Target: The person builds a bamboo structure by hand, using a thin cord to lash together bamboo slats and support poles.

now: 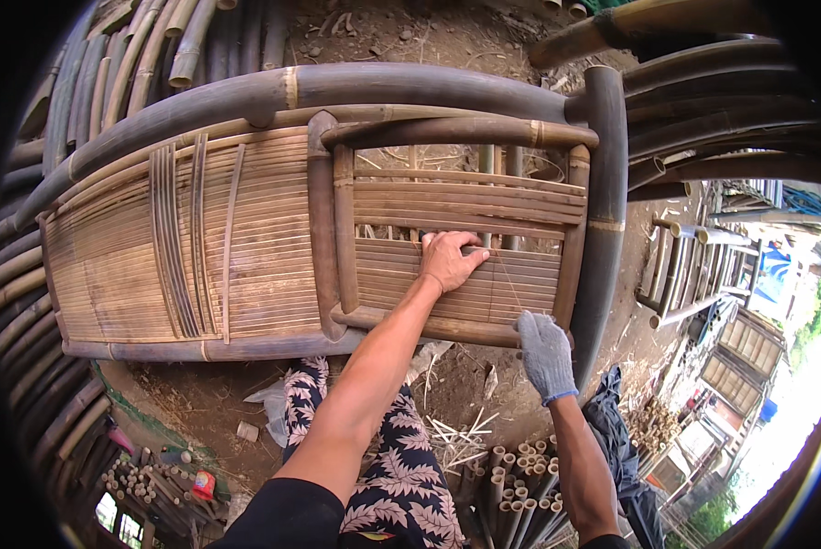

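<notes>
A bamboo bench (pixel 314 229) lies across in front of me, with a smaller framed panel (pixel 345 229) of thin slats at its right part. My bare left hand (pixel 449 261) is closed over the upper edge of the lower group of slats (pixel 392 274), its fingertips partly hidden in the gap. From beside that hand a thin string (pixel 509 285) runs down to my right hand (pixel 546 357). A grey knitted glove covers the right hand, which is closed around the string near the frame's lower right corner. Another group of slats (pixel 465 203) sits higher in the panel.
Loose dark strips (pixel 174 242) lie on the bench's slatted left part. Stacked bamboo poles (pixel 26 311) flank the left side, and more poles (pixel 722 110) lie at upper right. Cut bamboo tubes (pixel 520 494) stand in a bundle below my right forearm. A bamboo frame (pixel 699 265) stands farther right.
</notes>
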The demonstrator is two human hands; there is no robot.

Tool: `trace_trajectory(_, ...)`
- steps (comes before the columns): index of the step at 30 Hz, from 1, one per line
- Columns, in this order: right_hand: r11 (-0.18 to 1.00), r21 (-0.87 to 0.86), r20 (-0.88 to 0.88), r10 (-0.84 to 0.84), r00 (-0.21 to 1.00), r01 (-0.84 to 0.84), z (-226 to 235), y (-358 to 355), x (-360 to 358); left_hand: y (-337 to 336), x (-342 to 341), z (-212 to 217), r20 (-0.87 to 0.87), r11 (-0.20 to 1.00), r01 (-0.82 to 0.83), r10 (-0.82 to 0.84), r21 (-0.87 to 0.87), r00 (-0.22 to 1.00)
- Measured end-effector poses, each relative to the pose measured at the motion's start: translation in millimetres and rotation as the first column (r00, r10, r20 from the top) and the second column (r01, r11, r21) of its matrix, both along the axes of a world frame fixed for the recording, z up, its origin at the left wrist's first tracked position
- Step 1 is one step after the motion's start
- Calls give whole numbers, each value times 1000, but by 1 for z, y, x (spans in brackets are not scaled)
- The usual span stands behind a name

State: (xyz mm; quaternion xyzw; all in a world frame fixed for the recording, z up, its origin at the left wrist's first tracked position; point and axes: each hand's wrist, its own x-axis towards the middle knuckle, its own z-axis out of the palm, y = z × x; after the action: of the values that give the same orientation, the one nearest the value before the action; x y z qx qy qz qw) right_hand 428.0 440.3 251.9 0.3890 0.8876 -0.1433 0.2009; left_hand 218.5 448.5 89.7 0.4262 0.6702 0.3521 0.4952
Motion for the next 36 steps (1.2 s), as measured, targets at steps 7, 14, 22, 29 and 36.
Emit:
trace_trajectory(7, 589, -447, 533, -429, 729, 673, 18, -98, 68, -53, 12, 16, -338, 916, -281, 371, 287, 865)
trace_trajectory(14, 880, 69, -229, -445, 866, 470, 32, -17, 17, -53, -9, -16, -629, 969, -5, 165, 248, 760)
trace_trajectory(22, 824, 564, -211, 205, 956, -52, -19, 92, -17, -45, -12, -5, -634, 981, 12, 115, 192, 764)
trace_trajectory(29, 796, 598, -195, 261, 945, -96, -37, 96, -18, -37, -23, 5, -565, 970, 106, 38, 220, 824)
trace_trajectory(36, 838, 545, -329, 249, 911, -32, -34, 98, -22, 2, 2, -10, -293, 913, 9, 122, 408, 948)
